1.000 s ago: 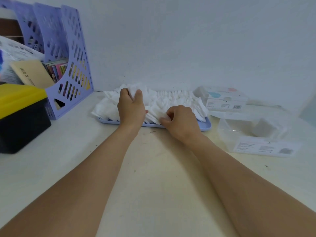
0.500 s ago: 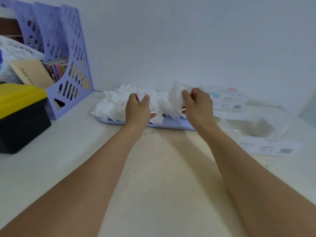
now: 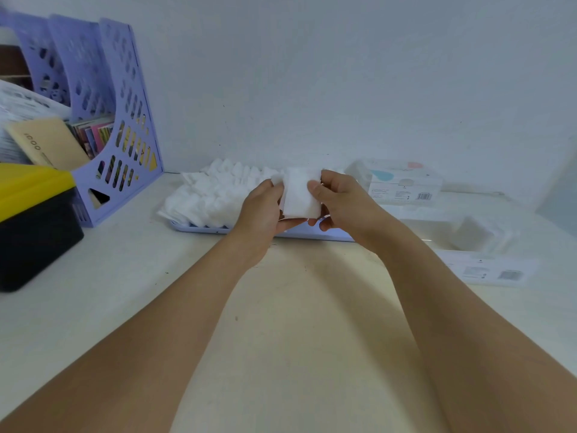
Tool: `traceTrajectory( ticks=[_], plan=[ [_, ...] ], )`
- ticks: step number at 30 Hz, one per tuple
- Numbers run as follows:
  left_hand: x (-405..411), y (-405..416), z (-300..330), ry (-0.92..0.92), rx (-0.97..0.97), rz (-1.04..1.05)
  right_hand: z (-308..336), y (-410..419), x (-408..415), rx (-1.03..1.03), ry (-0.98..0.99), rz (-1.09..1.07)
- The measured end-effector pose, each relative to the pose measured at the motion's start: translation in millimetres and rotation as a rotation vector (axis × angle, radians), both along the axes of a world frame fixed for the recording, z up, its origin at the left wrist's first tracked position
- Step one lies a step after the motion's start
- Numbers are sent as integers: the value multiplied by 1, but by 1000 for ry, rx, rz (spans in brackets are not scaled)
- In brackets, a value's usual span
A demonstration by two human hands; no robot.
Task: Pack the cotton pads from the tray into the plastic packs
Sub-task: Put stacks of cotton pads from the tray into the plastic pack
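Flanking tray (image 3: 199, 228): file rack (image 3: 125, 157), packs (image 3: 402, 185).

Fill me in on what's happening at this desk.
A person is packing cotton pads. Both hands, left hand and right hand, hold a small stack of pads above the blue tray, which has many loose pads piled on it. An open plastic pack lies to the right with a few pads inside.
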State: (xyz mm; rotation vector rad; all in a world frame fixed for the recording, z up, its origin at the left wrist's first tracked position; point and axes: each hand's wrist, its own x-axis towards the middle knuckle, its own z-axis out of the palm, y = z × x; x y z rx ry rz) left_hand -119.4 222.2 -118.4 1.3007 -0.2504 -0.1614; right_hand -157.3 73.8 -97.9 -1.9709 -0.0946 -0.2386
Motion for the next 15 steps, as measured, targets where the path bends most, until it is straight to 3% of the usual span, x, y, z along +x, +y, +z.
traceTrajectory(
  ticks=[7, 10, 15],
  plan=[
    [2, -2, 1, 40, 52, 13, -6, 5, 3, -103, -13, -43],
    [3, -2, -2, 36, 52, 59, -7, 7, 3, -21, -17, -34],
    [3, 0, 2, 177, -137, 31, -3, 6, 0, 129, 6, -55]
  ],
)
